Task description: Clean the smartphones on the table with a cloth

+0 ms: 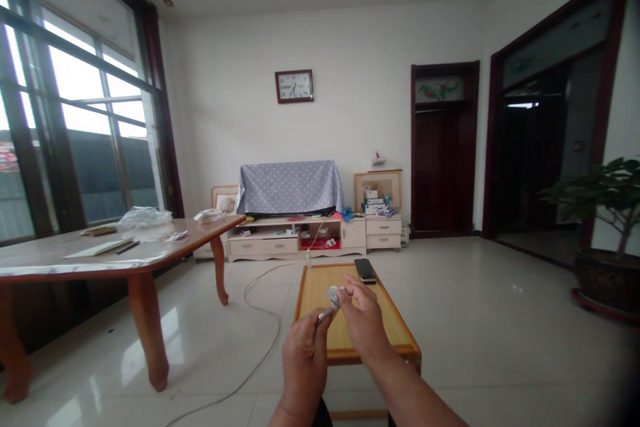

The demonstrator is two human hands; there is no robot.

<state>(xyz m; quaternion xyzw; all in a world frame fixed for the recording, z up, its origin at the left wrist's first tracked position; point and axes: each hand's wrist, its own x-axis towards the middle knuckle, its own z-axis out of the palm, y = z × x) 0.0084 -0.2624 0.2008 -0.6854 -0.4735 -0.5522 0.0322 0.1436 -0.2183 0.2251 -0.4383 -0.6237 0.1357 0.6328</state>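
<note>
Both of my hands are raised over a small low wooden table (pixel 315 290) in front of me. My left hand (pixel 303 357) is closed around a thin silvery object (pixel 326 314) that I cannot name. My right hand (pixel 364 319) pinches a small crumpled whitish piece (pixel 334 293) at the upper end of that object. A black phone (pixel 365 270) lies flat on the far right corner of the low table, beyond my fingers.
A large marble-topped table (pixel 60 260) with papers and a plastic bag (pixel 145 217) stands at the left by the windows. A white cable (pixel 260 307) runs across the tiled floor. A cloth-covered TV on a low cabinet (pixel 295 237) is at the far wall. A potted plant (pixel 607 240) stands at the right.
</note>
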